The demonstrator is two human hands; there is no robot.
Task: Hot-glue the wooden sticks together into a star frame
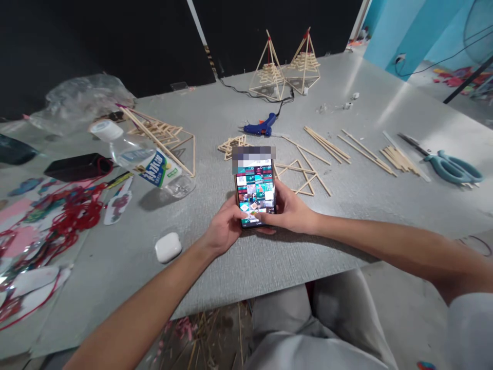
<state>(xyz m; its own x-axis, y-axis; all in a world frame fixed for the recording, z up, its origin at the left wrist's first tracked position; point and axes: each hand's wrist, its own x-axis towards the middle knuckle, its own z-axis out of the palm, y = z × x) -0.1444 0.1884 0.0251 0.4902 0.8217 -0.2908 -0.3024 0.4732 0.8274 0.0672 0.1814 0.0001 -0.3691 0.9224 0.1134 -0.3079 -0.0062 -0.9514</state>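
A smartphone is held upright between my two hands over the front of the table, its lit screen showing a grid of small pictures. My left hand grips its lower left side, with the thumb over the bottom of the screen. On the lower right side, my right hand wraps round the phone, and its thumb also lies over the screen's lower part. Just behind the phone lie a flat frame of joined wooden sticks and a small stack of stick frames.
A blue glue gun lies behind the phone, with two stick pyramids farther back. Loose sticks and scissors are at right. To the left are a water bottle, a white earphone case and red cords.
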